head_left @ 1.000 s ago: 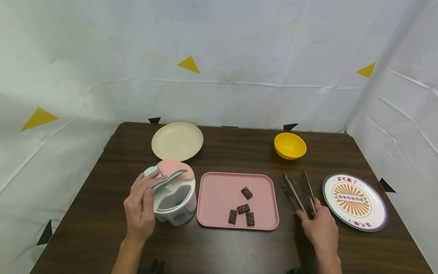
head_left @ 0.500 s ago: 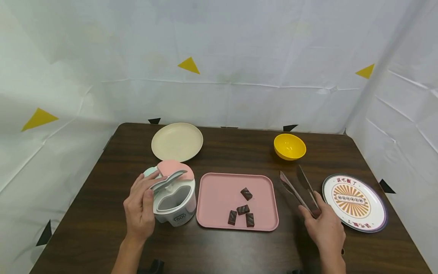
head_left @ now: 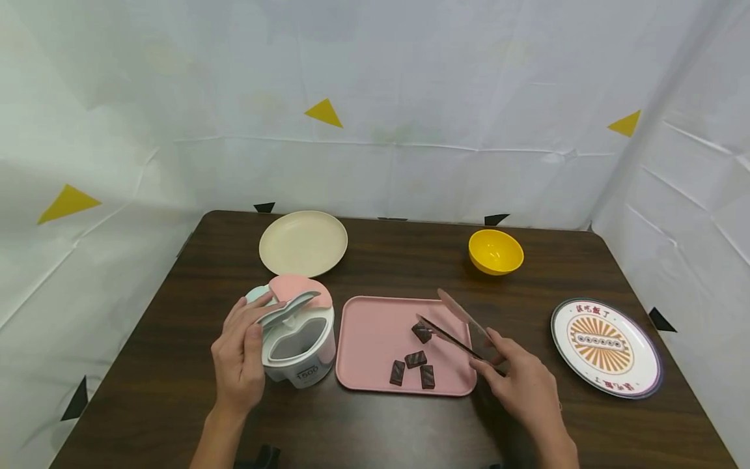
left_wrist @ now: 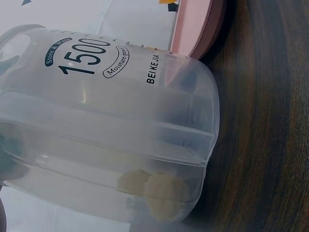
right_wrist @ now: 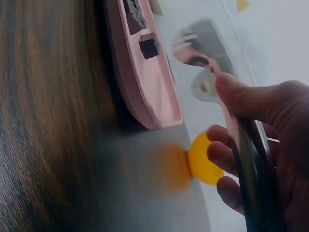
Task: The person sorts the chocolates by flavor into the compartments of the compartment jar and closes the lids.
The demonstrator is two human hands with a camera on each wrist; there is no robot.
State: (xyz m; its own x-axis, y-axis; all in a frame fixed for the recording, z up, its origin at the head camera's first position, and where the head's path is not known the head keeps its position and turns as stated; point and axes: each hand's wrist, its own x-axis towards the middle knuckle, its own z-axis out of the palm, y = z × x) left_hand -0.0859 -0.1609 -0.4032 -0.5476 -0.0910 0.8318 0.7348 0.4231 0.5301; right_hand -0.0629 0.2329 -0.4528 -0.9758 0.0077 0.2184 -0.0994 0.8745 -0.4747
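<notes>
My left hand (head_left: pixel 239 357) grips the side of a clear plastic container (head_left: pixel 299 348), thumb on its raised white-and-pink flip lid (head_left: pixel 291 299). The left wrist view shows that container (left_wrist: pixel 106 121) close up, marked 1500, with pale pieces at the bottom. My right hand (head_left: pixel 518 385) holds metal tongs (head_left: pixel 454 326) whose spread tips hang over the pink tray (head_left: pixel 375 339), right by the farthest of several dark chocolate pieces (head_left: pixel 421 331). In the right wrist view the fingers (right_wrist: pixel 251 104) curl round the tongs (right_wrist: pixel 212 58) above the tray (right_wrist: pixel 140 72).
On the dark wooden table (head_left: pixel 375 417) a beige plate (head_left: pixel 303 242) lies at the back left and a yellow bowl (head_left: pixel 495 251) at the back right. A patterned plate (head_left: pixel 606 345) lies at the right. White sheeting walls in the table.
My right hand has lifted the tongs off the table and swung them left, over the pink tray. The left hand and container have stayed put.
</notes>
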